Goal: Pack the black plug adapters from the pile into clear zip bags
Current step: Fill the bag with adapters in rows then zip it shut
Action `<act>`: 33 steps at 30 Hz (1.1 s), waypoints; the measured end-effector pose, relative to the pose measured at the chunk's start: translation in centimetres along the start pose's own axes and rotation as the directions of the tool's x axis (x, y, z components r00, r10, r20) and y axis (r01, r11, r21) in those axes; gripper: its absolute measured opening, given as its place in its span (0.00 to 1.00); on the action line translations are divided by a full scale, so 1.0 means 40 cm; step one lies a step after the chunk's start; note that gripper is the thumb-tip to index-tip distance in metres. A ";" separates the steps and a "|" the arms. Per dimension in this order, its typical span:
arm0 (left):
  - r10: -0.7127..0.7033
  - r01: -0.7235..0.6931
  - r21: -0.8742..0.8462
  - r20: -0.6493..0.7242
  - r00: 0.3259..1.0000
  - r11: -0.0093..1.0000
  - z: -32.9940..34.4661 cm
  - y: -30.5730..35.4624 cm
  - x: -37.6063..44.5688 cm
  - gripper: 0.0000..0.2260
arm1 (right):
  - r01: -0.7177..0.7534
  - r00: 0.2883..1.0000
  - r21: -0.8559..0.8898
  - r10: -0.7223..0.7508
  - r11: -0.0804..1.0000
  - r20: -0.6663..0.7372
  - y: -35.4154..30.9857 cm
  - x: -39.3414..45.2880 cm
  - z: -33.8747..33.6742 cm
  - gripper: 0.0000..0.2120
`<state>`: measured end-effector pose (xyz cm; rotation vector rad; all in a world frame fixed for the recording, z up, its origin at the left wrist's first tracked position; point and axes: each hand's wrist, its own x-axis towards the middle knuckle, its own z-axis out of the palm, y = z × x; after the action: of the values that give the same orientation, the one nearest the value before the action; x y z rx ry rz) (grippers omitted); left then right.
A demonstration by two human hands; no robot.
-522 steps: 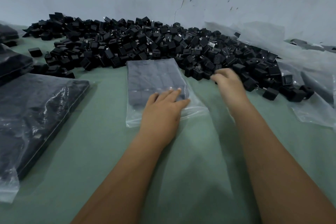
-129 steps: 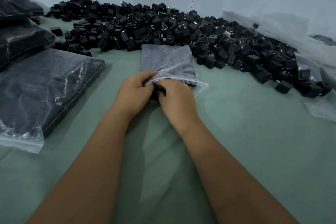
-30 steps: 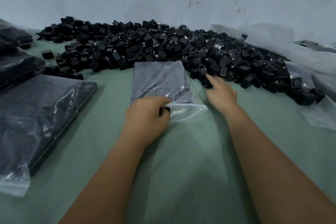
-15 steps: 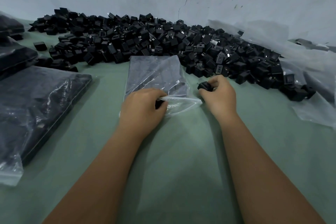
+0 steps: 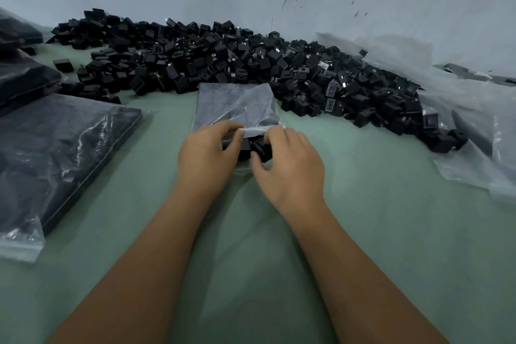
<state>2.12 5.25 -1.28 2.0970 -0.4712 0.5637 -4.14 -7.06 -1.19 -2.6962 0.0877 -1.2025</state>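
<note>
The left hand (image 5: 208, 158) pinches open the mouth of a clear plastic zip bag (image 5: 237, 105) so the right hand (image 5: 290, 165), gripping a small black cube-shaped plug adapter (image 5: 262, 149), can slide it inside.

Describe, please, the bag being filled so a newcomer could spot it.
Start at the adapter pile along the wall; the zip bag lies just before it. Unlike the full bag to the left, both hands are at its open mouth.

Dim, flat light; soft shadows under the forearms; glare on plastic; wide-angle bending at edges.
</note>
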 end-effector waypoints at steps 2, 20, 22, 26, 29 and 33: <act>0.022 -0.023 0.007 0.014 1.000 1.000 0.001 0.000 -0.003 0.05 | 0.031 0.998 -0.136 -0.023 0.990 0.062 0.010 -0.001 0.005 0.12; 0.183 -0.215 0.185 0.174 0.968 0.959 -0.001 -0.003 0.003 0.10 | 0.177 0.910 -0.092 -0.127 0.980 0.395 0.006 0.013 -0.014 0.12; 0.180 -0.211 0.181 0.172 0.968 0.961 0.000 -0.004 0.003 0.10 | 0.149 0.901 -0.032 -0.122 0.988 0.417 0.001 0.011 -0.019 0.11; 0.177 -0.202 0.162 0.158 0.971 0.966 0.001 -0.004 0.002 0.08 | 0.119 0.944 0.042 -0.127 0.992 0.305 0.005 0.013 -0.015 0.13; 0.169 -0.195 0.168 0.161 0.973 0.966 0.000 -0.004 0.004 0.08 | 0.117 0.932 0.023 -0.118 0.993 0.344 0.014 0.016 -0.006 0.14; 0.154 -0.181 0.170 0.160 0.975 0.969 0.000 -0.002 0.001 0.08 | 0.105 0.963 0.093 -0.124 0.990 0.241 0.014 0.013 -0.012 0.09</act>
<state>2.19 5.27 -1.30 2.2996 -0.7102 0.5718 -4.14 -7.73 -0.60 -2.7869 -0.1502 -0.8678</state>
